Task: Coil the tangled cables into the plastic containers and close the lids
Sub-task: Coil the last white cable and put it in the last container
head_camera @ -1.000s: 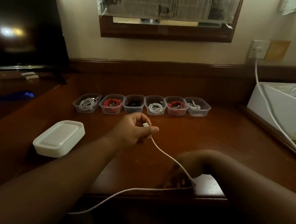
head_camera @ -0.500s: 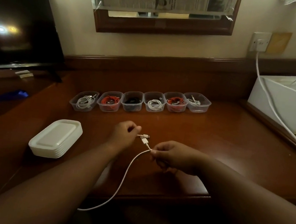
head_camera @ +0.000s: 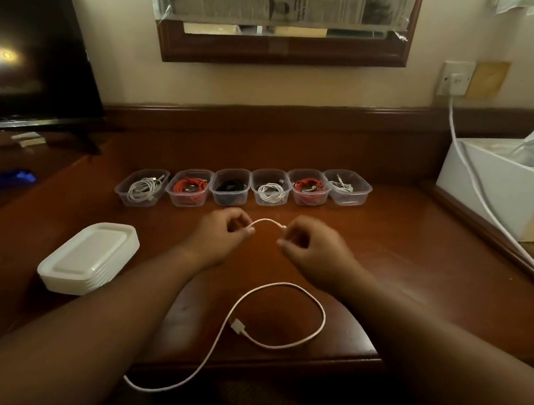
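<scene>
White charging cable (head_camera: 280,312) is lying across the near part of the dark reddish-brown wooden table (head_camera: 423,260), one stretch arching between both hands at the centre. Left hand (head_camera: 219,236) is pinching the cable, fingers (head_camera: 249,231) curled round it. Right hand (head_camera: 312,249) is pinching the other side of the arch, fingers curled on it too. From the hands the cable is looping toward 6 o'clock, forming an open ring on the table; its white plug (head_camera: 237,326) is lying inside that loop. Another length is running off the table's near edge and hanging below.

Six clear plastic containers (head_camera: 350,189) are standing in a row at 12 o'clock from the hands, side by side, lids off. From 9 toward 3 o'clock the coils in them are white, red, black, white, red, white.

Stack of white plastic lids (head_camera: 89,259) is sitting at 8 o'clock from the hands, well apart from the row.

Black television screen (head_camera: 25,27) is standing at 10 o'clock. Wood-framed mirror (head_camera: 281,48) with newspaper over it is hanging at 12 o'clock on the wall. White open box (head_camera: 509,197) is sitting at 2 o'clock, with a thick white power cord (head_camera: 470,177) running from a wall socket (head_camera: 455,78) across its front.
</scene>
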`<state>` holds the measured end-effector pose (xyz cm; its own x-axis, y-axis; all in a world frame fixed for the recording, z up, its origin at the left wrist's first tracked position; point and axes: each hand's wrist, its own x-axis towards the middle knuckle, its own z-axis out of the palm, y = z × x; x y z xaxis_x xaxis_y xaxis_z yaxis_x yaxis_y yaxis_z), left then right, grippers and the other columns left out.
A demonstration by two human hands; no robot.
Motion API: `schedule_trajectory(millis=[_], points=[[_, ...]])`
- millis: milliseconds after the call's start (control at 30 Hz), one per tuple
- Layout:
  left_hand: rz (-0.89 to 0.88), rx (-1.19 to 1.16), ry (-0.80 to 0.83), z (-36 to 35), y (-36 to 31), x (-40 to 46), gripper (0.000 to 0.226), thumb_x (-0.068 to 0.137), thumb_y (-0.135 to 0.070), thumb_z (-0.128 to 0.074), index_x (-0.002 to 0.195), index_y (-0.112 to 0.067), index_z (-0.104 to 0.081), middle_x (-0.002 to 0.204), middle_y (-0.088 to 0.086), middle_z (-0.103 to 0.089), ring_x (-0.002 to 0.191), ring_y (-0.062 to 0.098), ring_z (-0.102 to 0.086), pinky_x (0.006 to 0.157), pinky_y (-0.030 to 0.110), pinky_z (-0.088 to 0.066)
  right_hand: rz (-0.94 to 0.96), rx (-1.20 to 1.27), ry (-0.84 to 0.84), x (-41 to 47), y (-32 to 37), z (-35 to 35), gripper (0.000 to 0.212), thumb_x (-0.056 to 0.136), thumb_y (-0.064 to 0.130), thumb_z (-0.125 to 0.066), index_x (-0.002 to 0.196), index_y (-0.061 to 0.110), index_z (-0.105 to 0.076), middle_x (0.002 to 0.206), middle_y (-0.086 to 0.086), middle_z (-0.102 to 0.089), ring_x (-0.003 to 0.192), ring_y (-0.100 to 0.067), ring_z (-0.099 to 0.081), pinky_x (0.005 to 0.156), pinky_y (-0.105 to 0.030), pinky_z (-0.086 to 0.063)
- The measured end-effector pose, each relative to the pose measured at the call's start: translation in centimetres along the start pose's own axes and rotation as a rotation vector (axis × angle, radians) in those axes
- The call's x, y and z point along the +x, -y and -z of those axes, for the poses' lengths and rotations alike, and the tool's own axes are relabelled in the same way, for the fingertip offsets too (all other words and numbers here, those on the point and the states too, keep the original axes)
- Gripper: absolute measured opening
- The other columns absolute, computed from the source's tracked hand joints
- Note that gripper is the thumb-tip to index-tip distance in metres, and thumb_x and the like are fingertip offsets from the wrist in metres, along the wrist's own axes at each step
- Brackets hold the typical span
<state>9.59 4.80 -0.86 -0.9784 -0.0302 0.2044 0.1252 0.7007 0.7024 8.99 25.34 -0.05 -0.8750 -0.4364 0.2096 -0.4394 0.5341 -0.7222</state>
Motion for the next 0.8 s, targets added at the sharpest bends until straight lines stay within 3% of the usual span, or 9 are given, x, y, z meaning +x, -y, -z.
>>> schedule_trajectory(millis=[67, 133, 200, 267, 467, 567, 633, 700, 800], points=[[-0.066, -0.084, 0.073, 1.1, -2.4, -1.0, 0.004, 0.096, -0.024, -0.061, 0.099, -0.024, -0.064, 0.083, -0.004, -0.063, 0.073, 0.004, -0.059, 0.063, 0.019, -0.045, 0.082, -0.135, -0.192, 0.5, -0.1, 0.5, 0.040, 0.088, 0.037, -0.070, 0.122, 0.025, -0.053, 0.120, 0.005, -0.053, 0.111, -0.012, -0.050, 0.089, -0.028, -0.047], [-0.131, -0.117, 0.120, 2.2, -4.5, -1.8, 0.005, 0.095, -0.024, -0.064, 0.098, -0.021, -0.067, 0.073, -0.007, -0.062, 0.061, -0.002, -0.056, 0.057, 0.015, -0.044, 0.108, -0.212, -0.107, 0.7, 0.8, 1.1, 0.051, 0.089, 0.044, -0.066, 0.133, 0.023, -0.049, 0.134, 0.001, -0.051, 0.122, -0.015, -0.046, 0.098, -0.035, -0.045], [-0.204, -0.104, 0.081, 3.3, -6.1, -2.4, 0.007, 0.093, -0.023, -0.067, 0.095, -0.017, -0.070, 0.070, -0.006, -0.063, 0.057, -0.002, -0.056, 0.054, 0.014, -0.044, 0.099, -0.106, 0.003, 0.7, 2.2, 1.7, 0.021, 0.099, 0.038, -0.054, 0.109, 0.021, -0.060, 0.107, -0.003, -0.064, 0.094, -0.017, -0.059, 0.079, -0.037, -0.049], [-0.274, -0.053, -0.020, 4.3, -7.3, -2.7, 0.008, 0.090, -0.025, -0.070, 0.092, -0.017, -0.071, 0.073, -0.002, -0.067, 0.061, 0.005, -0.061, 0.055, 0.017, -0.049, 0.074, -0.011, 0.055, 0.4, 3.6, 2.2, 0.027, 0.104, 0.035, -0.042, 0.087, 0.021, -0.058, 0.075, -0.001, -0.059, 0.064, -0.017, -0.054, 0.060, -0.035, -0.046], [-0.228, -0.428, -0.066, 5.4, -7.7, -3.2, 0.007, 0.086, -0.023, -0.072, 0.089, -0.017, -0.074, 0.068, 0.001, -0.066, 0.055, 0.011, -0.055, 0.049, 0.021, -0.044, -0.067, 0.922, 0.635, -0.6, 6.0, 4.4, 0.031, 0.096, 0.028, -0.028, 0.070, 0.017, -0.040, 0.059, -0.003, -0.025, 0.047, -0.015, -0.022, 0.047, -0.029, -0.022], [-0.147, -0.707, -0.032, 3.5, -7.8, -4.0, 0.017, 0.090, -0.027, -0.065, 0.077, -0.029, -0.076, 0.062, -0.005, -0.064, 0.052, 0.009, -0.052, 0.050, 0.024, -0.039, 0.051, 1.227, 0.717, -1.3, 8.2, 5.1, 0.032, 0.098, 0.026, -0.029, 0.075, 0.013, -0.047, 0.064, -0.004, -0.042, 0.054, -0.017, -0.043, 0.055, -0.030, -0.040], [-0.060, -0.779, -0.008, 1.8, -8.5, -5.1, 0.028, 0.098, -0.024, -0.054, 0.077, -0.028, -0.073, 0.059, -0.005, -0.062, 0.051, 0.008, -0.050, 0.053, 0.026, -0.037, 0.155, 1.279, 0.563, -1.1, 9.6, 5.7, 0.031, 0.103, 0.021, -0.031, 0.088, 0.010, -0.056, 0.081, -0.008, -0.059, 0.078, -0.022, -0.063, 0.077, -0.035, -0.054], [0.002, -0.762, 0.061, 0.8, -9.4, -6.3, 0.024, 0.102, -0.026, -0.049, 0.093, -0.022, -0.070, 0.059, -0.004, -0.056, 0.050, 0.009, -0.045, 0.050, 0.025, -0.034, 0.312, 0.954, 0.246, -0.7, 10.8, 6.5, 0.026, 0.105, 0.014, -0.035, 0.101, 0.007, -0.060, 0.099, -0.008, -0.066, 0.099, -0.019, -0.067, 0.095, -0.036, -0.053], [0.074, -0.653, 0.131, 1.5, -9.7, -6.7, 0.022, 0.103, -0.026, -0.047, 0.108, -0.020, -0.068, 0.057, -0.007, -0.046, 0.049, 0.006, -0.038, 0.047, 0.021, -0.031, 0.511, -0.217, -0.097, -0.2, 11.3, 7.8, 0.023, 0.099, 0.008, -0.050, 0.120, 0.012, -0.059, 0.113, 0.008, -0.063, 0.097, 0.008, -0.059, 0.080, -0.007, -0.045]])
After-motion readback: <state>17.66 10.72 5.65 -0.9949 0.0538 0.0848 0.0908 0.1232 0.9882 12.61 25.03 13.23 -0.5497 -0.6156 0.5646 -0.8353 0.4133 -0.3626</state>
